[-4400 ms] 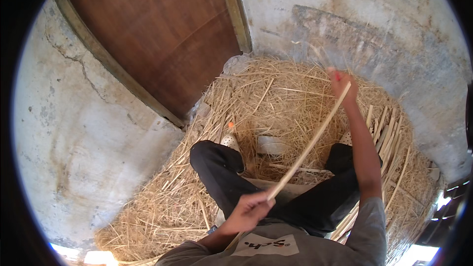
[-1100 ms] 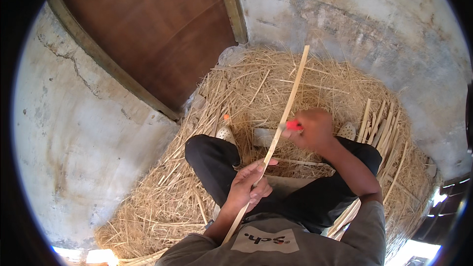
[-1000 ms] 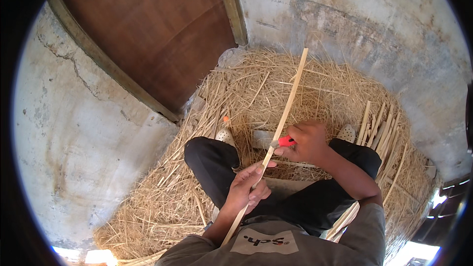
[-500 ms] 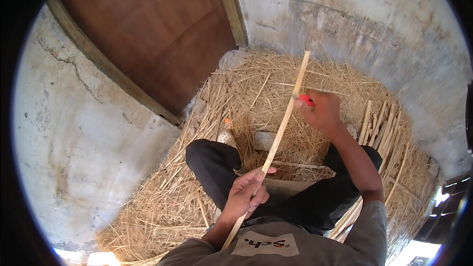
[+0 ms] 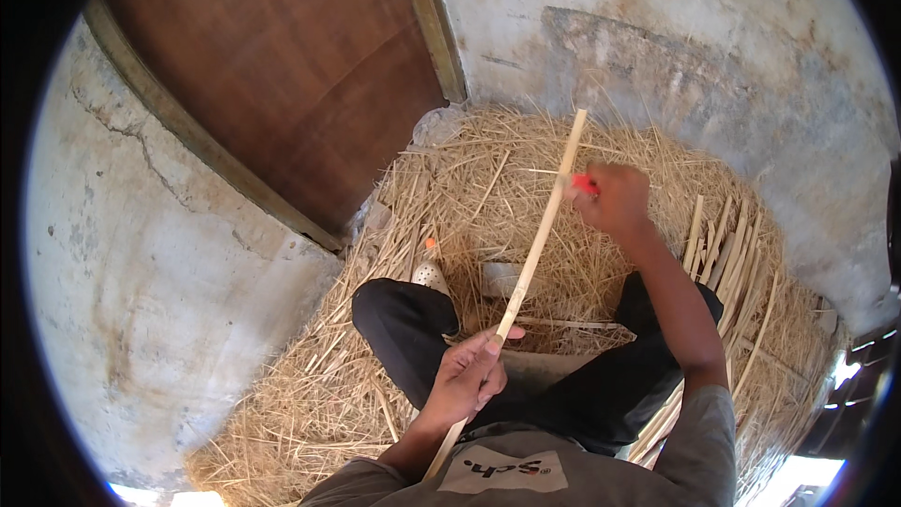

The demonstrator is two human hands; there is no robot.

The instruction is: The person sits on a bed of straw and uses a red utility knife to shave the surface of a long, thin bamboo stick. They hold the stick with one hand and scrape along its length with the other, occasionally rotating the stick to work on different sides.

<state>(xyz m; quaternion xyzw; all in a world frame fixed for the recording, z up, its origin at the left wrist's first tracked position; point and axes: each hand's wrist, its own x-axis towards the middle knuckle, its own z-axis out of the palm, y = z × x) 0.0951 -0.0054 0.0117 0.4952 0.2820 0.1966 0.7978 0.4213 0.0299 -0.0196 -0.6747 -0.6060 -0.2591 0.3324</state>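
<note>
A long pale strip of split bamboo (image 5: 536,258) slants up and away from my lap, its lower end by my shirt. Around its lower part my left hand (image 5: 464,377) is closed, thumb along the top. My right hand (image 5: 615,199) is closed on a red-handled knife (image 5: 585,184) near the strip's far end. The blade meets or lies very near the strip; motion blurs it, so I cannot tell which.
Straw-like shavings (image 5: 310,413) cover the floor. A bundle of bamboo strips (image 5: 732,249) lies to the right. A grey block (image 5: 502,279) sits between my feet. An orange object (image 5: 431,243) lies by my left shoe. Plastered walls (image 5: 704,66) and a brown door (image 5: 282,66) bound the space.
The whole view has shifted slightly. My right hand with the knife stays near the strip's far end, its wrist turned a little. My left hand keeps its hold.
</note>
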